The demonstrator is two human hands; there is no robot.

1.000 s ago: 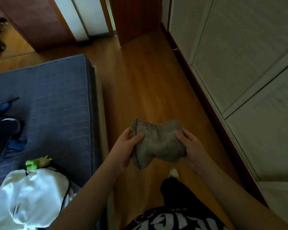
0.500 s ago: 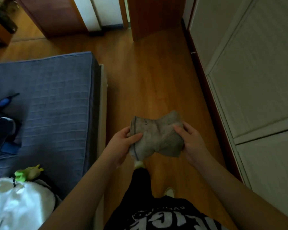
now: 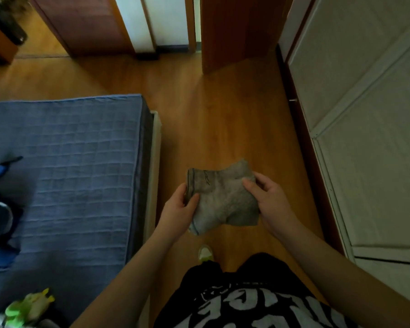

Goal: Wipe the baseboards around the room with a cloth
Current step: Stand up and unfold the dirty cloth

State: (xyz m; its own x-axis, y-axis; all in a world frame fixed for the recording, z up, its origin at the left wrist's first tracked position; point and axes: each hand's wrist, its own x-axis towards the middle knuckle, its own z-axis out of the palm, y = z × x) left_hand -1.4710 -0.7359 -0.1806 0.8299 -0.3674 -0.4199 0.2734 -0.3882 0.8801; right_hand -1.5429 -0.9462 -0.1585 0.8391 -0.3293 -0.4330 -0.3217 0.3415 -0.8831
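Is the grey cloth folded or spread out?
Folded: the cloth is a thick bunched pad, layered edges on its left, gripped by left hand and right hand.

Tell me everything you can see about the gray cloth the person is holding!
The gray cloth looks soft and fuzzy, like a small folded towel, with a thin dark stripe along its left edge and a small dark mark near the top. It is bunched in the middle, so it sags a little. The left hand pinches its left edge and the right hand grips its right side. It is held up in the air above the wooden floor, between the blue bed and the dark baseboard.
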